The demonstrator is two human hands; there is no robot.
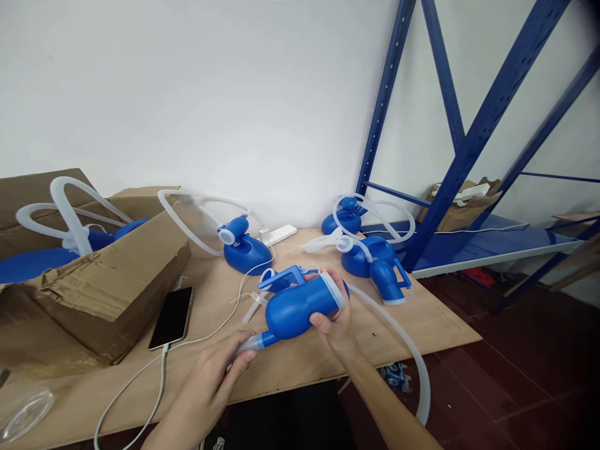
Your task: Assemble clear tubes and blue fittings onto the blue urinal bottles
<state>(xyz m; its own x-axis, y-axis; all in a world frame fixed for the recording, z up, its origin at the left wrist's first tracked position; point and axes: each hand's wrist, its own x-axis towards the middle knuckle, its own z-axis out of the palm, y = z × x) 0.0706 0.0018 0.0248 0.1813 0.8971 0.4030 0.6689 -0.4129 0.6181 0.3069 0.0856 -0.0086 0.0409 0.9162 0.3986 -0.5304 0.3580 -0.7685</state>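
Observation:
Held above the table is a blue plastic urinal cup (293, 309) with a handle, a pale rim at its wide end and a narrow spout. My right hand (337, 328) grips the wide end, thumb at the front. My left hand (225, 359) is closed round a clear tube connector (253, 344) at the spout; whether the connector is fully seated I cannot tell. Behind the cup lies a translucent T-shaped plastic piece (256, 303). A thick translucent hose (415, 347) curves from behind my right hand over the table's front edge.
An open cardboard box (126, 287) with blue bottles and hoses stands left. A black phone (172, 317) on a white cable lies beside it. Further blue bottles (247, 253) with hoses, a power strip (284, 234) and blue shelving (485, 247) are behind and right. A clear plastic piece (28, 415) lies front left.

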